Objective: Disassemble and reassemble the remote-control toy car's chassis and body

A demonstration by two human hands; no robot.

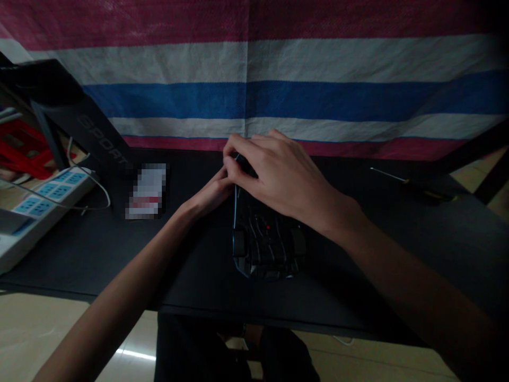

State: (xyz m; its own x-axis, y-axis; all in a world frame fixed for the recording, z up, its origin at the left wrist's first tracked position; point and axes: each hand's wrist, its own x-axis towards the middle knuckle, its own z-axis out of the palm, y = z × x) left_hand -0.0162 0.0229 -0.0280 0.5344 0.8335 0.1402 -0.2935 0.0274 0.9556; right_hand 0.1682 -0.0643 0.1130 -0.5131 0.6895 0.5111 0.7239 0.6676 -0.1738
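A dark toy car [266,249] lies wheels-up on the black table, its near wheels and ridged underside showing, with a small red spot near the middle. My right hand [274,162] curls over the car's far end, thumb and forefinger bent close together at its left corner. From the left, my left hand [212,193] grips the same far end along the side. Its fingertips disappear behind the right hand. Whether something small sits between the right fingers is hidden.
A screwdriver [413,187] with a black-and-yellow handle lies at the right. Left of the hands is a blurred-out flat item [148,191]. Farther left stand a white power strip [47,207] with cords and a dark panel marked SPORT [99,135]. A striped sheet [246,63] hangs behind the table.
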